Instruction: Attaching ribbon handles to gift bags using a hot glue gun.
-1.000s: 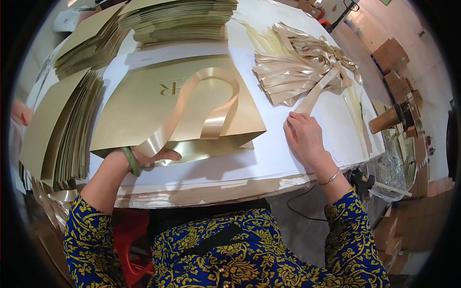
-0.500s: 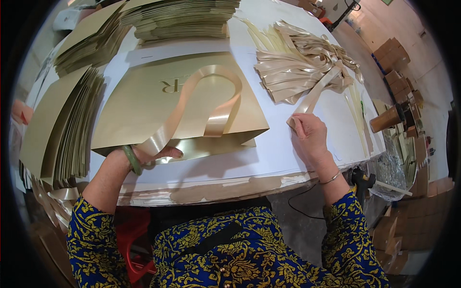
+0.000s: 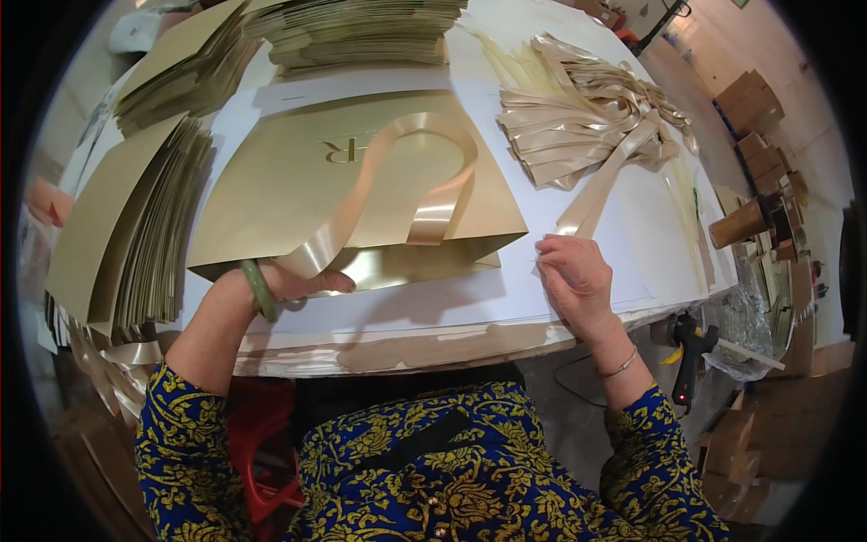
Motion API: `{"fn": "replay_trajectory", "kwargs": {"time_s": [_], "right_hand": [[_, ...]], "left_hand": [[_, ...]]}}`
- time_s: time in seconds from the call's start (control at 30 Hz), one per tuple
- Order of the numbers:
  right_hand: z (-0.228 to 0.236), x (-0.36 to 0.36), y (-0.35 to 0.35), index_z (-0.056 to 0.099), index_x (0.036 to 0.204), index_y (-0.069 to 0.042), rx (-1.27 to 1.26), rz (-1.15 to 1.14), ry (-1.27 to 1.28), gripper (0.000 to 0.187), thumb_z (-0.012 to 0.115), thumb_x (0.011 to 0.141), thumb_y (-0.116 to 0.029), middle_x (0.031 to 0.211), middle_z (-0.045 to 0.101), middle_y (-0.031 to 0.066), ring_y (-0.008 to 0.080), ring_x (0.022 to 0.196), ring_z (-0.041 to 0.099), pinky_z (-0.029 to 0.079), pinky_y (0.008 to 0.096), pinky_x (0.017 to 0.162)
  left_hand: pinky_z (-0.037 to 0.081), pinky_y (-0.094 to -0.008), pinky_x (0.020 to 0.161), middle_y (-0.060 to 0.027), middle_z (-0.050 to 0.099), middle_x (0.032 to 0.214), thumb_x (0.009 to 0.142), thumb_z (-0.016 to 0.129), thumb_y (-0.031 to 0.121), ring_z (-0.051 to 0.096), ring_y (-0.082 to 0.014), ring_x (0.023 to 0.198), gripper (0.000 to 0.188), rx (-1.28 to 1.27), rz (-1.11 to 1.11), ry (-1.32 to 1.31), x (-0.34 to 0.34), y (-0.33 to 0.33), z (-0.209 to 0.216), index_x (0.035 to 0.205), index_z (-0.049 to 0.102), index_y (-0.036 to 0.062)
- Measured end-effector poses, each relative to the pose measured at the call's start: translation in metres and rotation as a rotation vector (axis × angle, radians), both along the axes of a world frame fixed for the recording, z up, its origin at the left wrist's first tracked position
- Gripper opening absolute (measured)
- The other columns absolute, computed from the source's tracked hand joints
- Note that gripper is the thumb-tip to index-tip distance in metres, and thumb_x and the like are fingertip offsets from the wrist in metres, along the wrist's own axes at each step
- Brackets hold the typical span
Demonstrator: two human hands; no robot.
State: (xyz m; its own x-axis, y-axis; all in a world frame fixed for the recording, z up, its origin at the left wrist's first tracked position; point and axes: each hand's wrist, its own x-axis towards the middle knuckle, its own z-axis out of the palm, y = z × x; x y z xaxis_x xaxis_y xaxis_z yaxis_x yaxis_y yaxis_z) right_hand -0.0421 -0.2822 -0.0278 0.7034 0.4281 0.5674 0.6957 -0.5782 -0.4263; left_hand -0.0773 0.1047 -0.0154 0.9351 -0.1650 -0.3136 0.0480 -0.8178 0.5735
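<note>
A gold paper bag lies flat with its mouth toward me and a satin ribbon handle looped across its front. My left hand, closed at the bag's mouth, has the ribbon's left end passing over it. Its thumb points right, while the other fingers are mostly hidden. To the right of the bag, my right hand has its fingertips on the end of a loose ribbon. This ribbon runs back to a pile of similar cut ribbons.
Stacks of flat gold bags stand at the left, the back left and the back. A glue gun hangs by the table's right edge. Cardboard boxes lie beyond, and a red stool shows below the table.
My right hand has drawn slightly toward me along with the ribbon end. My left hand stays at the bag's mouth. The whole view has shifted a little.
</note>
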Motion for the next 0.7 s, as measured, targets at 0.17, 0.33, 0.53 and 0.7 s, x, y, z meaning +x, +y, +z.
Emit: {"fn": "replay_trajectory", "kwargs": {"time_s": [0.17, 0.33, 0.53, 0.7], "right_hand": [[0.003, -0.011, 0.005, 0.065, 0.09, -0.002, 0.441, -0.036, 0.485, 0.004, 0.066, 0.086, 0.0, 0.091, 0.073, 0.0073, 0.0141, 0.087, 0.068, 0.052, 0.0281, 0.077], [0.013, -0.023, 0.02, 0.065, 0.091, 0.002, 0.674, 0.022, 0.713, 0.006, 0.065, 0.092, -0.004, 0.078, 0.069, 0.0055, 0.0105, 0.073, 0.065, 0.052, 0.0243, 0.069], [0.023, -0.046, 0.059, 0.065, 0.094, 0.005, 0.681, 0.137, 1.01, 0.011, 0.065, 0.094, -0.007, 0.073, 0.067, 0.0055, 0.009, 0.063, 0.062, 0.05, 0.0212, 0.058], [0.024, -0.051, 0.1, 0.065, 0.094, 0.004, 0.742, 0.258, 1.217, 0.014, 0.066, 0.095, -0.011, 0.072, 0.066, 0.005, 0.0083, 0.061, 0.06, 0.05, 0.0221, 0.056]], "left_hand": [[0.054, -0.0363, 0.081, -0.0085, 0.07, 0.099, 0.067, 0.092, 0.032, 0.065, -0.0225, 0.09, 0.069, -0.013, 0.02, 0.014, 0.001, -0.005, 0.009, 0.123, 0.061, 0.0063], [0.056, -0.0373, 0.074, -0.01, 0.07, 0.101, 0.07, 0.089, 0.033, 0.065, -0.0226, 0.087, 0.066, -0.014, 0.076, 0.089, 0.001, -0.007, 0.008, 0.123, 0.06, 0.0054], [0.056, -0.031, 0.069, -0.0101, 0.068, 0.103, 0.079, 0.082, 0.04, 0.065, -0.0179, 0.08, 0.065, -0.083, 0.218, 0.351, 0.005, -0.023, 0.02, 0.128, 0.058, 0.0052], [0.037, -0.0236, 0.056, 0.0031, 0.055, 0.076, 0.093, 0.07, 0.031, 0.045, -0.0067, 0.064, 0.029, -0.173, 0.274, 0.162, 0.007, -0.043, 0.035, 0.105, 0.067, 0.0047]]}}
